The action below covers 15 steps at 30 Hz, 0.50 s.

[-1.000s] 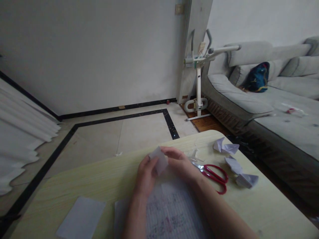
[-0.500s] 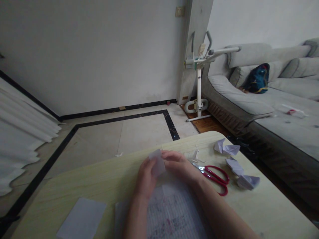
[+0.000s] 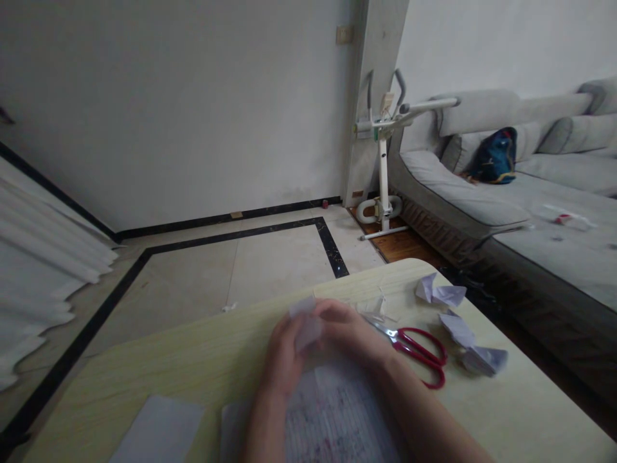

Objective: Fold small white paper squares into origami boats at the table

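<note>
A small folded piece of white paper (image 3: 308, 333) is held up between both hands over the table. My left hand (image 3: 283, 354) grips its left side, fingers closed on it. From the other side my right hand (image 3: 344, 331) has its fingers curled against the same paper, some of them hidden. Beneath my forearms lies a lined sheet with handwriting (image 3: 332, 418). Red-handled scissors (image 3: 419, 350) rest just right of my right hand, their blades partly behind it. Several folded paper shapes (image 3: 446, 296) lie farther right.
A blank white sheet (image 3: 157, 431) lies at the table's left front. Thin paper scraps (image 3: 378, 308) are beside the scissor blades. Past the pale wooden table (image 3: 216, 347) stand an exercise machine (image 3: 383, 161) and a grey sofa (image 3: 482, 199) with a dark blue bag (image 3: 496, 157).
The view has tilted slightly, so the table sits a little lower. Both hands stay on the folded paper, and my right fingers now curl farther over it.
</note>
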Motion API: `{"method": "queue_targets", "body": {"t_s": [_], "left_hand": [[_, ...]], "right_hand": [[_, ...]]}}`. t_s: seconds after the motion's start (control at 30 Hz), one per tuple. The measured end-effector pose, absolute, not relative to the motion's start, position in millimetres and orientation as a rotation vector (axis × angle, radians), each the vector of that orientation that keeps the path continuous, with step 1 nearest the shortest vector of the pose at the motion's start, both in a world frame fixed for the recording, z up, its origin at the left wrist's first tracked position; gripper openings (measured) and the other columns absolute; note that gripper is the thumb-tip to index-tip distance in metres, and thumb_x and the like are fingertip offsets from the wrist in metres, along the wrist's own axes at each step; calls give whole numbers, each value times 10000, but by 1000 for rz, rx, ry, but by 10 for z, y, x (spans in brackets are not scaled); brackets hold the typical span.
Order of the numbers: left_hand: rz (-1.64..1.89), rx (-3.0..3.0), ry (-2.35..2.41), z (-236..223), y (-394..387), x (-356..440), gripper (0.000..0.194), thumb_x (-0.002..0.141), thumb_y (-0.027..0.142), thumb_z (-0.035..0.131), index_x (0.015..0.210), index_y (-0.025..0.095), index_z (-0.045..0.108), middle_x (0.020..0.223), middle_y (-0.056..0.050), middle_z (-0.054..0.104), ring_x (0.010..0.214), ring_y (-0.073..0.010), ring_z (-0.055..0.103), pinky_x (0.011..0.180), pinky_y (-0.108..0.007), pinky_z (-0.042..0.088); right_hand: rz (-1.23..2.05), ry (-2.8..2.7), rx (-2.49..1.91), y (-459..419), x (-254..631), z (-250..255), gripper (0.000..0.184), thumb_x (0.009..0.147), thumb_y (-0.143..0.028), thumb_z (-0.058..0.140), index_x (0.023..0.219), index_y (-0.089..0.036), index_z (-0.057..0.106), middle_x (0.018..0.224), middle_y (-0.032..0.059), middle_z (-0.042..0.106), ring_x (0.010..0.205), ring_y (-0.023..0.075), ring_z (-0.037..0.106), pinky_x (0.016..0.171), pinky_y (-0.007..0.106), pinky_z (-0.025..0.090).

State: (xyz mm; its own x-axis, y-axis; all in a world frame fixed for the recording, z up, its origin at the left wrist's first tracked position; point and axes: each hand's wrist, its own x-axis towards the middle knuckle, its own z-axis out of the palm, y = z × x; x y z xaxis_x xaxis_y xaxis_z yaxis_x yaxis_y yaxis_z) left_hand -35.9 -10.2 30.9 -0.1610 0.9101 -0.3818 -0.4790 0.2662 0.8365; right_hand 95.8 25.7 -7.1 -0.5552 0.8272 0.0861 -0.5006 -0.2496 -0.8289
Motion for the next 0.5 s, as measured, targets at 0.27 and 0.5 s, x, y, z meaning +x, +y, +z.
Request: {"method": "queue_targets", "body": {"t_s": [0.27,0.5], "left_hand": [[1341,526,984,-75,-54,-365,353,719,375,720,964,122,712,860,-82,698,598,-134,581,507,-243,473],[1462,777,1062,-50,-68,-318,636,645,498,768,1152,145,616,1009,-119,682,677,-147,616,581,-239,484]], "right_hand": [[1887,-997,-446,279,885,-147,88,815,-231,674,798,-180,604,648,-4,631,515,130,586,496,240,424],[1763,-699,-597,339,875,-146,193,718,-293,748,702,-178,594,616,-16,601,563,138,575,504,248,441]]}}
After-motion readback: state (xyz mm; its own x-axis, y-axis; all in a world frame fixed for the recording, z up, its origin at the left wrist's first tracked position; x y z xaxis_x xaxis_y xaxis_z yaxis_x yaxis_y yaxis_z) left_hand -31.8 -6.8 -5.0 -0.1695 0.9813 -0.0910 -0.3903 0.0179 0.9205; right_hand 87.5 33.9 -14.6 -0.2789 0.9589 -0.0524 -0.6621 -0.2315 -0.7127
